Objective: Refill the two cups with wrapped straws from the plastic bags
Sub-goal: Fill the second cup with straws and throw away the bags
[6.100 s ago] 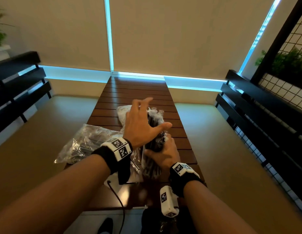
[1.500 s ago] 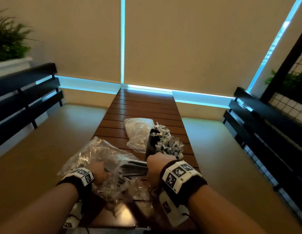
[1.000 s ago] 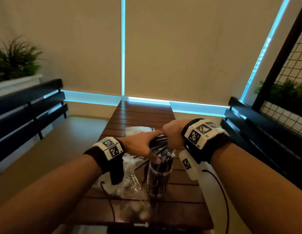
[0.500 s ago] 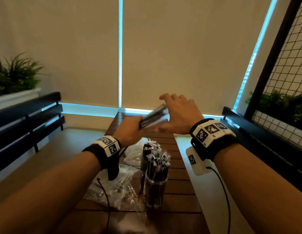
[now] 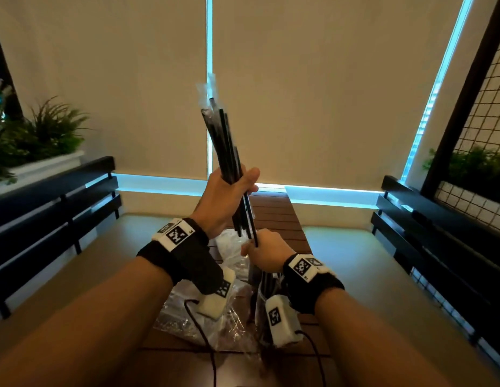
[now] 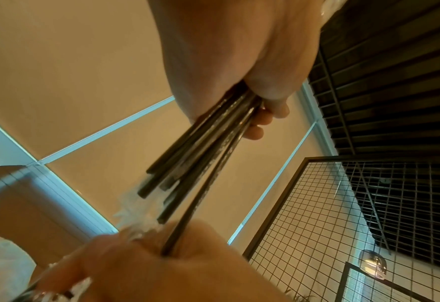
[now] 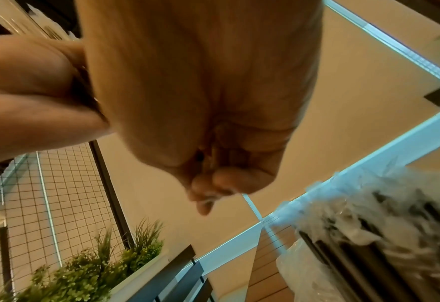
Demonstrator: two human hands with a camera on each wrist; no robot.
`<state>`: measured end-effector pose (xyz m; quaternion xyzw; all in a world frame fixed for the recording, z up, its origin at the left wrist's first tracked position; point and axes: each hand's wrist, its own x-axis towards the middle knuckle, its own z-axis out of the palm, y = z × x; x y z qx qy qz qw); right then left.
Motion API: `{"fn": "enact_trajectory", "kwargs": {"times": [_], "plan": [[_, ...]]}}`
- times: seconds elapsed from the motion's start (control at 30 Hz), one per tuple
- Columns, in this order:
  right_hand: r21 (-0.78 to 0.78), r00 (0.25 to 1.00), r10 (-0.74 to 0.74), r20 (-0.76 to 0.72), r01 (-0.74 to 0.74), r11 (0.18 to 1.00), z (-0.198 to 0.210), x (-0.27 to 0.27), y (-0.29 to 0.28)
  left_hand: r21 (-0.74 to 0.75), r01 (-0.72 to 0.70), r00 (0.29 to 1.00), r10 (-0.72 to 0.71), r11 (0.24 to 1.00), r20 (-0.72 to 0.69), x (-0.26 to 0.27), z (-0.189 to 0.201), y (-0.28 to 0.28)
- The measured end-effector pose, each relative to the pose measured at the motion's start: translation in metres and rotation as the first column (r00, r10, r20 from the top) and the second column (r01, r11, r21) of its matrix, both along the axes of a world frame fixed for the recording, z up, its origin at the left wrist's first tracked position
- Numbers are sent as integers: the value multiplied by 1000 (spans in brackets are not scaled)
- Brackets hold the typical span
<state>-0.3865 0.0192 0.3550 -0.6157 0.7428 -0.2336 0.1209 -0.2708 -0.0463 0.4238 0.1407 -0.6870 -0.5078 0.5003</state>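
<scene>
— What do we hold?
— Our left hand grips a bundle of wrapped straws upright above the table. Our right hand pinches the lower end of one straw.
— And the cup?
— Beneath our right wrist, beside the plastic bags.

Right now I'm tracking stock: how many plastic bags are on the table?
2: one bag lies crumpled near the left wrist, another farther back, below the left hand. Arms may hide more.
</scene>
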Motion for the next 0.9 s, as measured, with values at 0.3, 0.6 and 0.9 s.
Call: {"fn": "enact_trajectory", "kwargs": {"times": [0.3,0.6,0.9], "plan": [[-11,980,24,200,-23,1000,-3,4,5,28,-104,990,101,994,95,-5,-31,5],[-785,947,-4,320,268,559,113,-3,36,-330,-147,864,284,932,417,10,-70,-8],[-673,979,50,199,99,733,96,17,26,-302,-166,891,273,939,361,-8,-71,7]]}}
